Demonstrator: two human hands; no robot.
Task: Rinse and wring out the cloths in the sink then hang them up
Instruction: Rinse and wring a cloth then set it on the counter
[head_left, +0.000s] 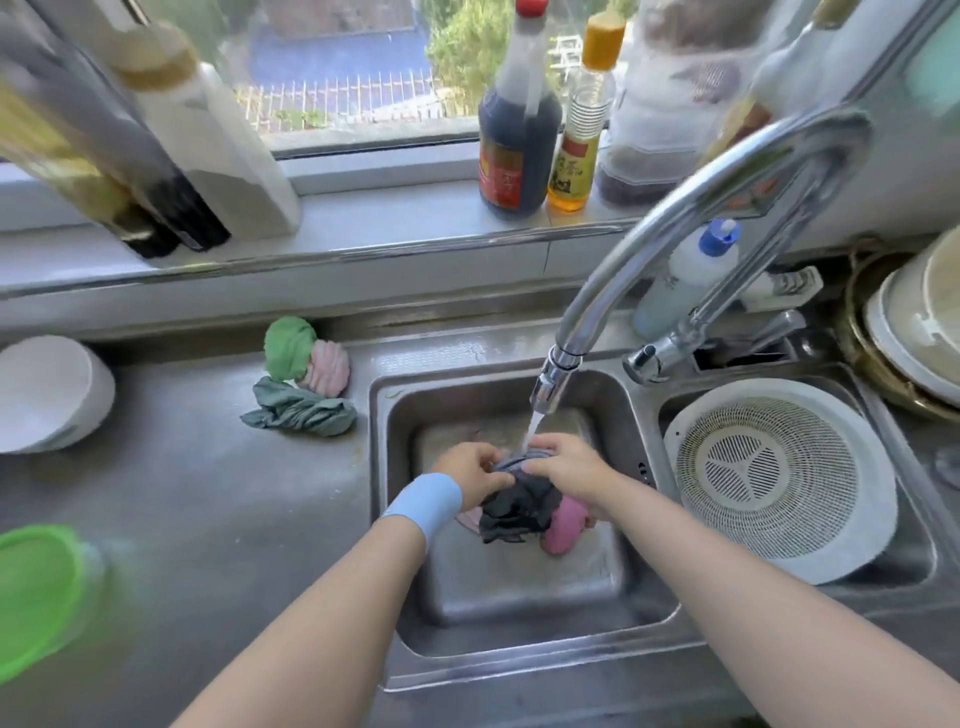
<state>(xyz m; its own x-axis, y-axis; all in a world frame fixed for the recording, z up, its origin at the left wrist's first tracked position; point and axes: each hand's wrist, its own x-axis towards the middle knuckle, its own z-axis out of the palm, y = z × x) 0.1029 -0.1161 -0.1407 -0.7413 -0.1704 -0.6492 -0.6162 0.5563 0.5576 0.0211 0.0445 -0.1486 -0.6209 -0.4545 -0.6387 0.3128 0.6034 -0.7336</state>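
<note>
Cloths are down in the left basin of the steel sink (400, 519), under the running faucet (670, 213). A dark grey cloth (514, 506) is bunched between both hands, and a pink cloth (563, 527) lies on the basin floor just beneath it. Three more cloths (301, 389) sit bundled on the counter beside the sink, wrung already by the look of them. From where I stand, the left hand (472, 475) and the right hand (566, 462) each grip the top of the dark cloth, fingers curled into it, close together. The water stream (532, 428) lands right between them. I'd call this rinsing. Best to open the folds under the flow, rub fabric on fabric and turn it so the hanging part gets wet, then twist with the hands turning opposite ways, low in the basin.
</note>
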